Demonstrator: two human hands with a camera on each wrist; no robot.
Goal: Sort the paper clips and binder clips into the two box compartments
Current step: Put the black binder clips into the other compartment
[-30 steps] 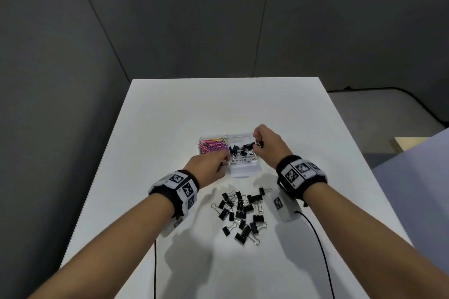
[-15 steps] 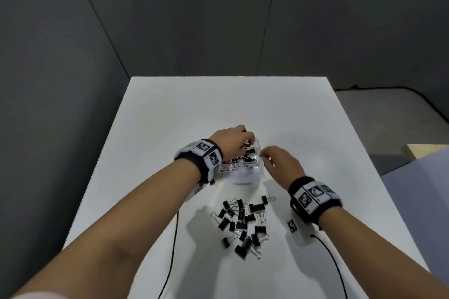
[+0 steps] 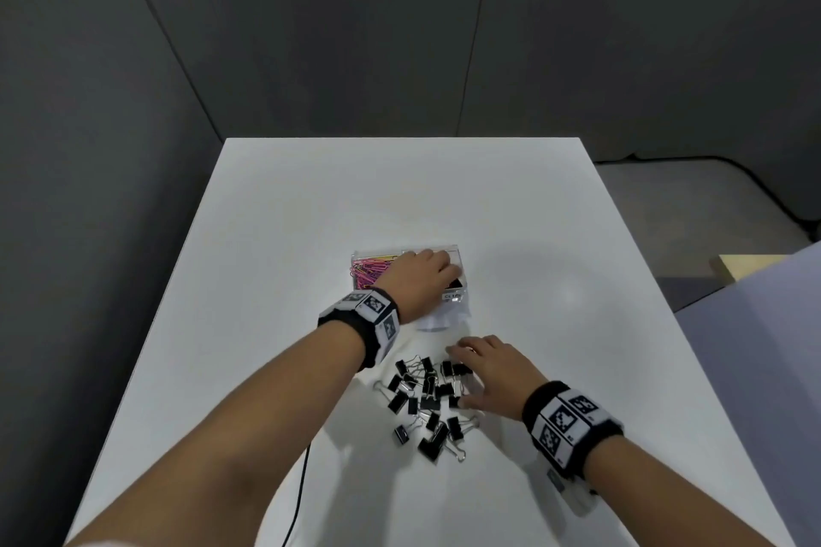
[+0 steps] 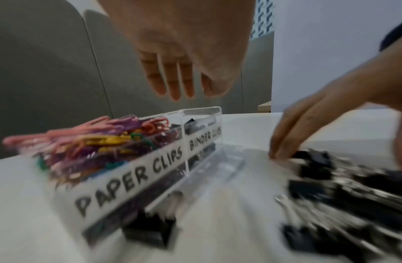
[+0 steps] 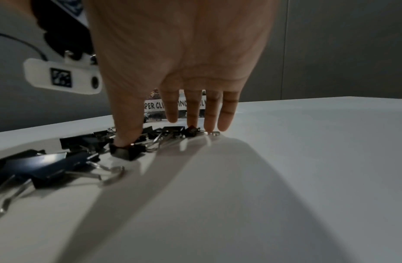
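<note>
A clear two-part box (image 3: 452, 248) stands mid-table, labelled PAPER CLIPS and BINDER CLIPS (image 4: 139, 176). Coloured paper clips (image 3: 368, 271) (image 4: 89, 140) fill its left part; black clips show in the right part (image 4: 195, 124). My left hand (image 3: 444, 269) (image 4: 179, 89) hovers over the right part, fingers straight, holding nothing. A pile of black binder clips (image 3: 422, 404) (image 5: 78, 140) lies nearer me. My right hand (image 3: 462, 375) (image 5: 164, 131) is spread on the pile's right side, with the thumb (image 5: 127, 135) pressing one clip and the fingertips (image 5: 211, 124) touching others.
One binder clip (image 4: 150, 231) lies against the box's front wall. A black cable (image 3: 302, 480) runs off the near edge under my left forearm. The white table (image 3: 577, 324) shows bare surface to the right and behind the box; dark wall panels surround it.
My right hand drew back from the box to the binder clip pile and spread on it. My left hand moved from the box's front to above its right compartment; its fingers straightened.
</note>
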